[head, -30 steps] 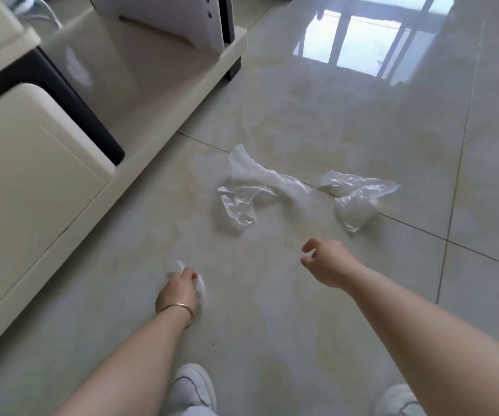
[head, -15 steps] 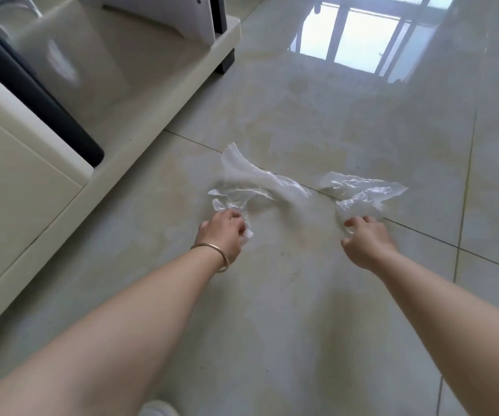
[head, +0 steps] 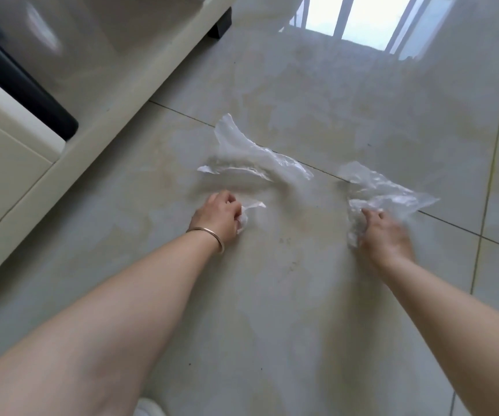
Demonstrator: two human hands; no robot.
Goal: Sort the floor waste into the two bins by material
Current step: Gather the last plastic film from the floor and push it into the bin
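Two clear plastic bags lie on the tiled floor. My left hand (head: 219,216), with a bangle on the wrist, is closed on a white crumpled scrap (head: 243,219) and the near end of the left plastic bag (head: 251,159), which stretches away from it. The fingers of my right hand (head: 384,232) rest on the near end of the right plastic bag (head: 392,193); blur hides whether they grip it. No bins are in view.
A cream low cabinet (head: 71,94) with a dark gap runs along the left side, its black foot (head: 219,27) at the top. Glossy tiles reflect a window (head: 362,16) at the top right. The toe of a white shoe (head: 149,408) shows at the bottom edge.
Both hands reached forward from near my feet to the bags. My left hand took the left bag's end and pulled it toward me. My right hand came down onto the right bag.
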